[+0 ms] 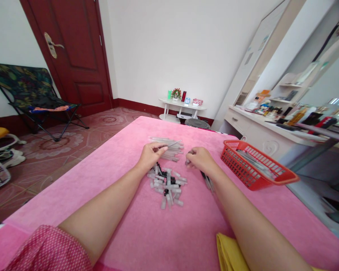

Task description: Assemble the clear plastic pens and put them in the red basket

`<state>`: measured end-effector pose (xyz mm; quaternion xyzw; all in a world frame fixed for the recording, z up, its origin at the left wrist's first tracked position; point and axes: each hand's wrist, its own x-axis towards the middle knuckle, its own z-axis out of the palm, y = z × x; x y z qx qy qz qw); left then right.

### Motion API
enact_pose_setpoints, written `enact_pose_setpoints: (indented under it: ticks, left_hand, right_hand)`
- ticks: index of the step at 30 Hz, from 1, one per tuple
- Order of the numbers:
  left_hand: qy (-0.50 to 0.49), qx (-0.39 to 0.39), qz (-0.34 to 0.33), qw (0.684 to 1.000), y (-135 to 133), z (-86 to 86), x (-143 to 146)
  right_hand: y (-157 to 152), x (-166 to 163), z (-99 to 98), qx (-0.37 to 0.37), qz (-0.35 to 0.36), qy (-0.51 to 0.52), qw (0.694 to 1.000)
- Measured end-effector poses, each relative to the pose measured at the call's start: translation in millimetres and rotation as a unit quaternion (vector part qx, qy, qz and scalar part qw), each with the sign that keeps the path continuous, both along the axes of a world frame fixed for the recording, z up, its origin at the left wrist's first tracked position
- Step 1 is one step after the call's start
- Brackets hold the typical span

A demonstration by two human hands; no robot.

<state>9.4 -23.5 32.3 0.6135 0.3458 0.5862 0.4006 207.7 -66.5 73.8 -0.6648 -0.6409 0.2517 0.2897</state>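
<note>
My left hand (152,153) is closed in a pinch on a slim grey pen barrel (175,143), whose free end points right. Beneath it lies a row of clear pen barrels (172,155) on the pink cloth (169,229). To the right, my right hand (198,158) is closed, its fingertips around something small and greyish that I cannot make out. Between my forearms spreads a loose pile of translucent pen caps (173,191) mixed with small black parts (165,192). Several dark-tipped pens (207,182) lie partly hidden beside my right wrist.
A red plastic basket (250,182) holding more slim grey pens (255,163) stands at the table's right side. Folded yellow fabric (230,252) lies near the front edge. Beyond are a cluttered dresser (274,128), a low white stand (169,101) and a folding chair (31,90).
</note>
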Motion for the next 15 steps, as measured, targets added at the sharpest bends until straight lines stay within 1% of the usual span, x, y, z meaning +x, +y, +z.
enact_pose_setpoints:
  ticks: [2, 4, 7, 12, 15]
  left_hand:
    - [0.013, 0.006, -0.011, 1.0, -1.6, 1.0, -0.3]
    - [0.021, 0.01, -0.021, 1.0, -2.5, 1.5, -0.6]
    - [0.028, 0.009, -0.026, 0.999, -2.8, 1.2, -0.5]
    - [0.054, 0.003, -0.026, 0.998, -2.6, 0.1, 0.8]
    - [0.066, 0.011, -0.033, 0.997, -2.2, -0.6, 0.9]
  right_hand:
    - [3.8, 4.7, 0.0, 0.028, -0.022, 0.094, 0.995]
    - [5.7, 9.1, 0.9, 0.075, -0.019, 0.126, 0.989]
    - [7.2, 14.7, 1.9, 0.139, 0.019, 0.114, 0.984]
    - [8.1, 16.6, 2.8, 0.159, 0.037, 0.127, 0.978]
    - [8.3, 15.4, 2.9, 0.175, 0.037, 0.112, 0.978]
